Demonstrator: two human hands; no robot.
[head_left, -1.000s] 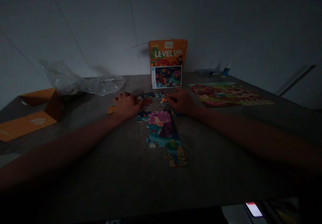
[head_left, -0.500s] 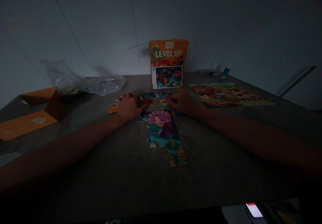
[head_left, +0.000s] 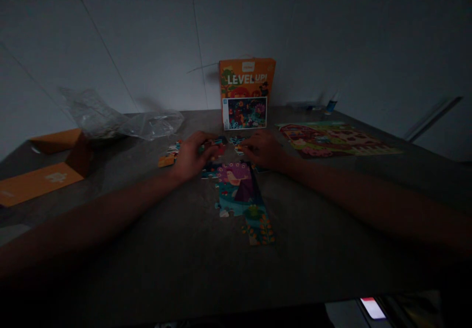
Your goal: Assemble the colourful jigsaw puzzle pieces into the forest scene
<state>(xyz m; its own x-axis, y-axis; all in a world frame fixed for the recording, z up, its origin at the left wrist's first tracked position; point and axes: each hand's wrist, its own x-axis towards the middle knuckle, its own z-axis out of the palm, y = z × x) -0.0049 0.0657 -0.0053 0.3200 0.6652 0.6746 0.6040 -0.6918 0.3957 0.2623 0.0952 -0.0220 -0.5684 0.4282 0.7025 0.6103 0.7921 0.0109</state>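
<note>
My left hand [head_left: 194, 157] is over the loose jigsaw pieces [head_left: 172, 152] on the left, its thumb and fingers apart. A dark piece with red on it [head_left: 220, 148] lies just beyond its fingertips. Opposite, my right hand [head_left: 264, 150] has its fingers bent together at a small pale and orange puzzle piece [head_left: 239, 148]; the dim light blurs the exact contact. Nearer to me lies a joined puzzle section [head_left: 236, 190], showing a purple peacock, a tent and a frog. More pieces are partly covered by both hands.
An orange puzzle box [head_left: 248, 77] stands behind, with a picture card [head_left: 245, 113] against its front. A finished farm puzzle [head_left: 332, 140] lies right. Left are plastic bags [head_left: 155, 124] and an open orange carton [head_left: 40, 175]. A small blue bottle [head_left: 331, 104] stands back right.
My left hand has lifted and shifted right, its fingers now more raised, uncovering pieces at its left. My right hand has moved slightly left, staying at the pieces.
</note>
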